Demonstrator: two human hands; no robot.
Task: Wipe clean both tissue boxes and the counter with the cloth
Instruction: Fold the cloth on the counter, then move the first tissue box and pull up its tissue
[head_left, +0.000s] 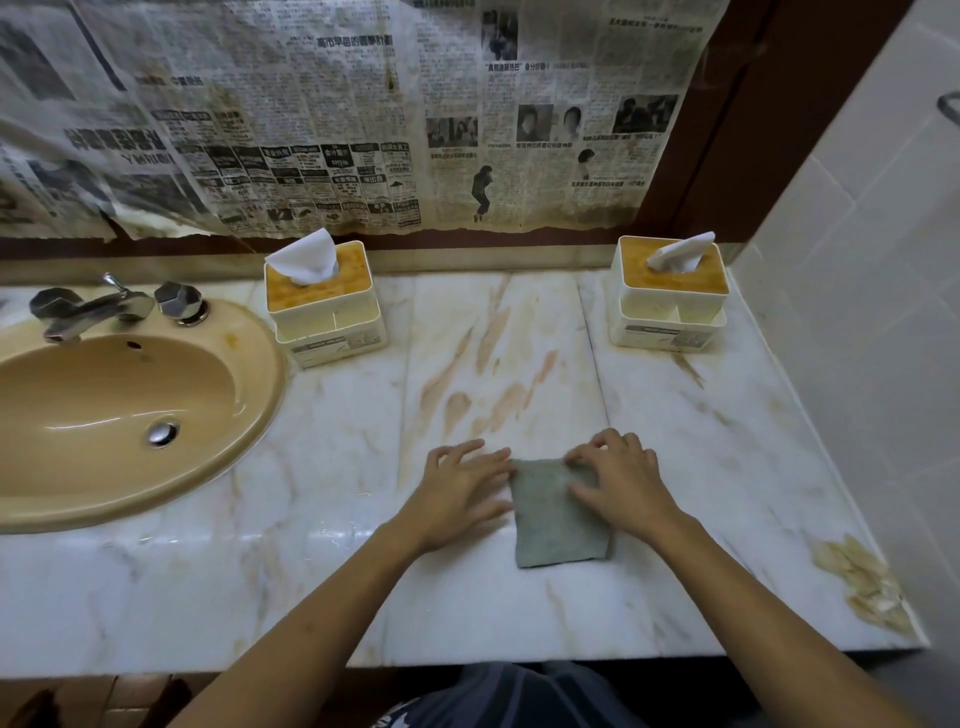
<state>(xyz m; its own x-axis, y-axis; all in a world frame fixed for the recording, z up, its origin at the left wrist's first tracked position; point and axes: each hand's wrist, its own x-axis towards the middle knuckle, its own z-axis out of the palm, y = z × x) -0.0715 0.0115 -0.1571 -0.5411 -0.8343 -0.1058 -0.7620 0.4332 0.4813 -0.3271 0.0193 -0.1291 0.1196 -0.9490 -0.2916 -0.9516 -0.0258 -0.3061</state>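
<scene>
**Hands flatten the cloth (558, 525) into a pad**

Both hands are apart at lower centre. The left hand (467, 483) lies flat on the counter (727, 467), touching the cloth's left edge. The right hand (618, 483) presses its top right with arched fingers. Firm the fold, then wipe the tissue box by the sink (324, 306) and the tissue box at upper right (670, 296), which both look stained.
</scene>
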